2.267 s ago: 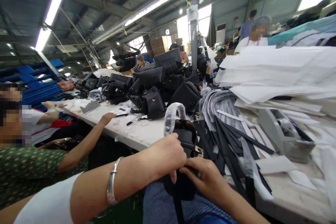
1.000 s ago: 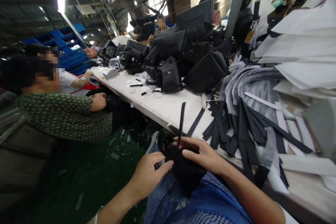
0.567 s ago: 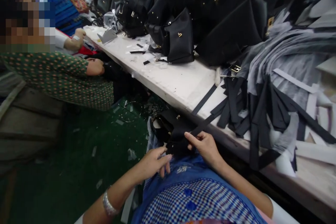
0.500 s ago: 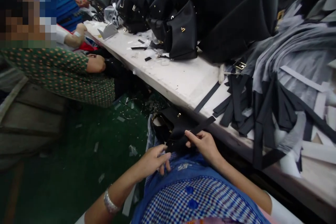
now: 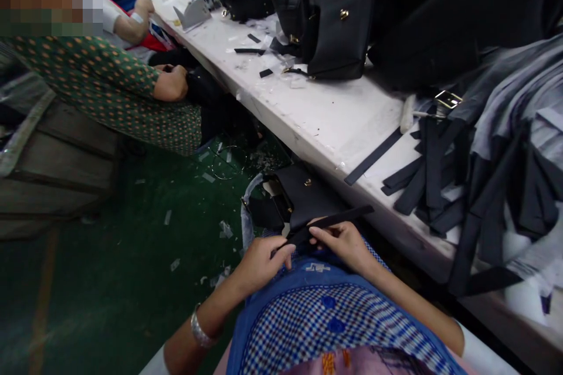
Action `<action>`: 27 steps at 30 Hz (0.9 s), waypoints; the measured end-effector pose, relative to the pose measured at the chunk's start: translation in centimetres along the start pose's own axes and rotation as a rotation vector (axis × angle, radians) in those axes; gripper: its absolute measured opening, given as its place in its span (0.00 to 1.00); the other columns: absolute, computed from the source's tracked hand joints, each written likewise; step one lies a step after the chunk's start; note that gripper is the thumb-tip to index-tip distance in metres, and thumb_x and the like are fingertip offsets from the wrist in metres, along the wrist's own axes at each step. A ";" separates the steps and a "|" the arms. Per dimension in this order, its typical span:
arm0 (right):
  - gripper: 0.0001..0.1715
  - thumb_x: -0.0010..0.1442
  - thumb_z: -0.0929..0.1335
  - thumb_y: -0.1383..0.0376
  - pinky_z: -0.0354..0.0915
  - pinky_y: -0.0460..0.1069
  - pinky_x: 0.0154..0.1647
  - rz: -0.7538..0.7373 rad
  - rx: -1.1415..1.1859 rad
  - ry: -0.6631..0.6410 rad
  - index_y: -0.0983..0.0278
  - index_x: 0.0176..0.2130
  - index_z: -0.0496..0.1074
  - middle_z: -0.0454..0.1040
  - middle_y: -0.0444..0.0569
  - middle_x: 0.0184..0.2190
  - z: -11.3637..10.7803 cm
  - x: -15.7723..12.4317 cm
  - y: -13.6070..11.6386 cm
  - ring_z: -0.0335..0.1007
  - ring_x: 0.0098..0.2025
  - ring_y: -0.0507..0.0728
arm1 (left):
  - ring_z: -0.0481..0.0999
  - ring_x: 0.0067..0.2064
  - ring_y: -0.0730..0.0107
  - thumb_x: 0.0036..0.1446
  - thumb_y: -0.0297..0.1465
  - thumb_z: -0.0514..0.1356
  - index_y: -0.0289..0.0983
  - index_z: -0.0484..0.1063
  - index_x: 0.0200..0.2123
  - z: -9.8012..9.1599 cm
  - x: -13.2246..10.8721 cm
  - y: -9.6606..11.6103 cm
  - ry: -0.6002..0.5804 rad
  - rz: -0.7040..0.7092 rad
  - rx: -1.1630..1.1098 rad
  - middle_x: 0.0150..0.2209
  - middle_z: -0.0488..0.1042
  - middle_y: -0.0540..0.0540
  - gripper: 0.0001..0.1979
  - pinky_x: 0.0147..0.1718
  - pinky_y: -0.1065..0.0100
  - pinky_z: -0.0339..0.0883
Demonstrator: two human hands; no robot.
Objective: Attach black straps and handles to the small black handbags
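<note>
A black strap stretches between my hands above my lap, its free end pointing right toward the table edge. My right hand pinches it near the middle between thumb and fingers. At the strap's left end, my left hand is closed with thumb and fingers together on it. Just beyond the strap, a black handbag with a small gold-coloured clasp lies across my lap against the table edge. The bag's lower side is hidden behind my hands and the strap.
The white table runs along my right. Loose black straps and a tool with a pale handle lie on it. Another black handbag stands farther back. A co-worker in a dotted green garment sits left, near a grey bin.
My left hand's fingers, apart before, have closed on the strap's left end. My right hand keeps its pinch. The view has shifted, so the table things appear farther right.
</note>
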State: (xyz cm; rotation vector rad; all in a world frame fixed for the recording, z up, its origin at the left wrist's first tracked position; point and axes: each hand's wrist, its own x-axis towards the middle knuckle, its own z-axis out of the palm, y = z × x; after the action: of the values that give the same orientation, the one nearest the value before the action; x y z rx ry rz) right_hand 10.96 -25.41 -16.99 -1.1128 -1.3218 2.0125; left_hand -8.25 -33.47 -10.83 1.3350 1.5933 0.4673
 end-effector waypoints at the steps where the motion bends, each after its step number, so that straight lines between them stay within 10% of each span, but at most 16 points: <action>1: 0.23 0.51 0.73 0.51 0.66 0.44 0.24 -0.001 -0.008 0.022 0.68 0.37 0.78 0.77 0.48 0.23 0.0 -0.6 -1.1 0.70 0.23 0.51 | 0.69 0.27 0.73 0.63 0.40 0.53 0.34 0.72 0.23 -0.3 -0.3 0.9 -0.021 0.004 -0.074 0.22 0.71 0.49 0.21 0.31 0.72 0.60; 7: 0.24 0.53 0.71 0.49 0.60 0.42 0.16 -0.014 -0.038 0.079 0.68 0.36 0.77 0.69 0.43 0.15 -0.4 -4.4 -8.2 0.62 0.16 0.49 | 0.50 0.14 0.83 0.58 0.47 0.56 0.32 0.73 0.30 -0.9 -1.8 4.2 -0.268 -0.105 -0.731 0.13 0.59 0.56 0.22 0.14 0.75 0.44; 13: 0.22 0.59 0.67 0.50 0.69 0.48 0.27 -0.164 -0.243 0.288 0.66 0.38 0.77 0.76 0.50 0.25 -1.2 -4.7 -5.1 0.72 0.26 0.55 | 0.49 0.13 0.84 0.56 0.43 0.60 0.31 0.71 0.25 1.2 0.4 3.0 -0.175 -0.187 -0.944 0.11 0.55 0.57 0.20 0.15 0.75 0.43; 18: 0.33 0.56 0.70 0.51 0.52 0.65 0.63 -0.652 -0.848 0.265 0.59 0.58 0.67 0.69 0.56 0.56 -3.0 -5.5 -2.2 0.61 0.60 0.66 | 0.47 0.14 0.84 0.56 0.44 0.59 0.32 0.70 0.27 1.3 2.3 4.4 -0.167 -0.188 -0.914 0.13 0.53 0.58 0.19 0.15 0.75 0.41; 27: 0.24 0.63 0.67 0.58 0.49 0.66 0.63 -0.690 -1.048 0.208 0.55 0.57 0.67 0.69 0.50 0.58 -4.6 -4.4 -2.3 0.58 0.62 0.63 | 0.54 0.14 0.81 0.59 0.53 0.50 0.34 0.70 0.28 -2.1 3.8 6.6 -0.371 -0.196 -0.122 0.14 0.61 0.55 0.27 0.14 0.76 0.46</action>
State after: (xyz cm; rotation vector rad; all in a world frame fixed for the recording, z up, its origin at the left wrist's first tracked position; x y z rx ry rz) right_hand 17.13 -25.43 -14.17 -0.9704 -2.2979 0.6384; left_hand -6.27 -27.36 -6.34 1.0874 1.3460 0.1793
